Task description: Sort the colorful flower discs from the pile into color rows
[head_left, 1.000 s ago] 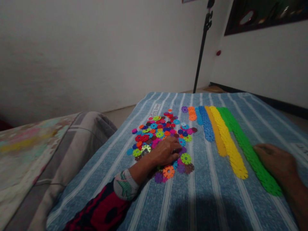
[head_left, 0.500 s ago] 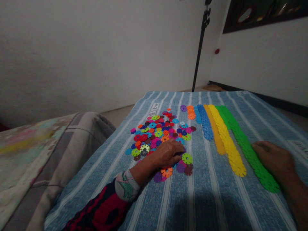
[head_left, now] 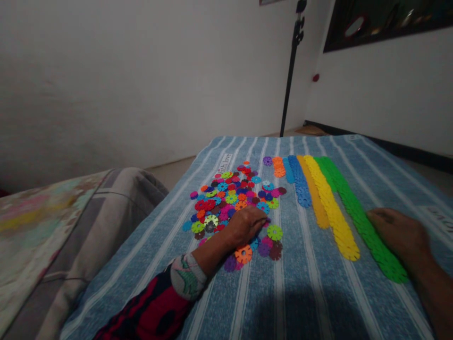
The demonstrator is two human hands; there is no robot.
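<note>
My left hand [head_left: 246, 224] is over the near side of a loose pile of notched plastic discs [head_left: 231, 198] in many colours. Its fingers are pinched together, and a bit of a purple disc [head_left: 268, 220] shows at the tips. A lime disc [head_left: 275, 232] and an orange disc [head_left: 244, 254] lie close by. My right hand [head_left: 399, 233] rests at the right edge of a long row of overlapping green discs [head_left: 368, 231], its fingers curled; whatever they may hold is hidden. Left of that row are a yellow row [head_left: 334, 215] and an amber row [head_left: 314, 198].
Shorter rows of blue discs [head_left: 301, 186], light blue discs [head_left: 289, 170] and orange discs [head_left: 279, 166] lie farther left, beside a purple disc [head_left: 268, 161]. A striped blue cloth [head_left: 300, 245] covers the table. A draped surface [head_left: 116, 208] stands left; a black stand [head_left: 290, 75] rises behind.
The view has shifted slightly. My left hand has drawn in a little over the pile, its fingers more closely pinched. My right hand stays beside the green row.
</note>
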